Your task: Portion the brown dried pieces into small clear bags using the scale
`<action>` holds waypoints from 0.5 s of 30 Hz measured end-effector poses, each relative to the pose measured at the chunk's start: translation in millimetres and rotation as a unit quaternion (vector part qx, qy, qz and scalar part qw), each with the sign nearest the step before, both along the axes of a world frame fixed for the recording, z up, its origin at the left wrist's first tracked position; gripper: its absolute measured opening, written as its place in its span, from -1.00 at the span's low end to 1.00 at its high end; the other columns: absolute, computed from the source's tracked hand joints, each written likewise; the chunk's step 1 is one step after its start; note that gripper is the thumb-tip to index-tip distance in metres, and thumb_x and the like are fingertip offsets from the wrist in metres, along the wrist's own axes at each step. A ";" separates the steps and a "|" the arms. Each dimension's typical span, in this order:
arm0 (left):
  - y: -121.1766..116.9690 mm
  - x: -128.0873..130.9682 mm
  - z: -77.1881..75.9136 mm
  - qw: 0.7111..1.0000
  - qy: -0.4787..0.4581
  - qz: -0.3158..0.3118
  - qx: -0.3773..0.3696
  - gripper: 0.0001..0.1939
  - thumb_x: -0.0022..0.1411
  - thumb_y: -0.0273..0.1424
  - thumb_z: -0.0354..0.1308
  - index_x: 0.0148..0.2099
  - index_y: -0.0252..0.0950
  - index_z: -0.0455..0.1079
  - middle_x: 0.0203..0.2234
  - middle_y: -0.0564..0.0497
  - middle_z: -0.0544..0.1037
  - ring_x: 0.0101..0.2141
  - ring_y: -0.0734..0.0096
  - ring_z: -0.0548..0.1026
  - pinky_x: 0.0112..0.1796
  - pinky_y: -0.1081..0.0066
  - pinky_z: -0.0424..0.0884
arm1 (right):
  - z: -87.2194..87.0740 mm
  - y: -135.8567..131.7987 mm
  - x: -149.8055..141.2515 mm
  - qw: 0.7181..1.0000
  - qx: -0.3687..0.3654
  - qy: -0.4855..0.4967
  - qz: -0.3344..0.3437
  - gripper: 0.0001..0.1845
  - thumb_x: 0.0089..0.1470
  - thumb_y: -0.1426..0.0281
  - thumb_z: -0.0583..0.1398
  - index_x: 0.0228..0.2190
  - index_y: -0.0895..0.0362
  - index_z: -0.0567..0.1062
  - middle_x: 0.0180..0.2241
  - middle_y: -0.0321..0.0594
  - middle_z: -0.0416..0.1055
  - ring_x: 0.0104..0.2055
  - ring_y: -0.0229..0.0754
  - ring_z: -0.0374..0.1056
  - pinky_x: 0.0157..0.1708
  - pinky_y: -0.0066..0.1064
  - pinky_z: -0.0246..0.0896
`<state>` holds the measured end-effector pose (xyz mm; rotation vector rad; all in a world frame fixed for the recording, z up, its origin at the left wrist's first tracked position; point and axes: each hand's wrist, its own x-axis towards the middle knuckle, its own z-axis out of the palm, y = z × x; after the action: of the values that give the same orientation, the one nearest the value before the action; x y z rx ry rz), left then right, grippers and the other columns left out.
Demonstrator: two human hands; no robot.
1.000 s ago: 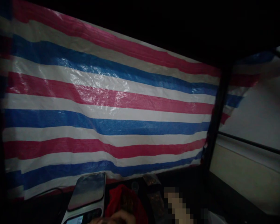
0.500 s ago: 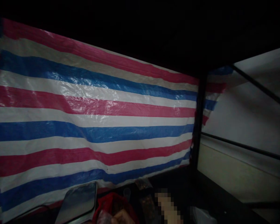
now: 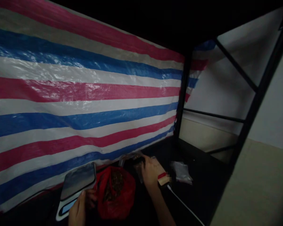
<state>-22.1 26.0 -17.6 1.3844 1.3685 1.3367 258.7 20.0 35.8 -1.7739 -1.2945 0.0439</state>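
Note:
An open red plastic bag (image 3: 126,196) holds a heap of small brown pieces (image 3: 116,185), too dim to identify. My left hand (image 3: 79,205) is between this bag and a kitchen scale (image 3: 59,213); its thumb and fingers look apart, with the fingertips at the bag's left edge. The scale has a dark shiny top and a lit display. Beyond the red bag, my right hand (image 3: 151,172) has its bent fingers closed on a clear plastic bag (image 3: 133,155) with some brown contents. Those fingertips are partly hidden.
A pale block-shaped device (image 3: 163,179) with a red band and a white cable (image 3: 186,205) lies beside my right hand. Farther right is a clear plastic packet (image 3: 182,172). Striped sheeting (image 3: 85,121) walls the back, and a black frame post (image 3: 181,100) stands in the corner.
My view has tipped down and turned right, showing more of the dark surface. My right hand appears to have left the red bag for the clear bag. My left hand has come into view.

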 end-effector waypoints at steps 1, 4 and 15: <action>0.8 -3.4 0.8 1.000 0.011 0.007 0.001 -0.39 0.01 0.12 -0.14 -0.41 -0.36 0.36 -0.56 -0.04 0.49 -0.49 0.29 0.44 -0.44 0.37 0.38 | 2.9 -10.2 11.1 0.999 -0.021 -0.040 -0.028 -0.66 0.01 0.47 -0.02 -0.15 0.08 0.34 -0.15 -0.13 0.37 -0.12 -0.09 0.30 -0.12 -0.24 0.11; 3.1 -10.9 4.1 0.999 0.029 0.035 0.009 -0.38 -0.01 0.14 -0.15 -0.43 -0.37 0.32 -0.57 -0.04 0.48 -0.51 0.30 0.44 -0.46 0.37 0.38 | 1.7 -39.4 53.6 0.980 -0.082 -0.148 -0.108 -0.67 0.01 0.47 0.00 -0.14 0.07 0.34 -0.10 -0.12 0.35 -0.04 -0.07 0.22 0.00 -0.13 -0.10; -10.3 -11.6 15.8 0.971 0.221 0.060 0.064 -0.42 0.17 -0.02 -0.31 -0.50 -0.34 0.33 -0.67 0.02 0.42 -0.62 0.39 0.38 -0.56 0.44 0.27 | -23.0 -82.8 151.6 0.930 -0.292 -0.166 -0.148 -0.66 0.04 0.34 0.07 -0.11 0.14 0.35 -0.17 -0.04 0.39 -0.12 -0.09 0.31 -0.21 -0.37 0.13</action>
<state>-33.7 15.7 -1.8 1.7877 1.7018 1.2564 410.2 -62.8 12.7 -2.5654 -1.3127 -0.0495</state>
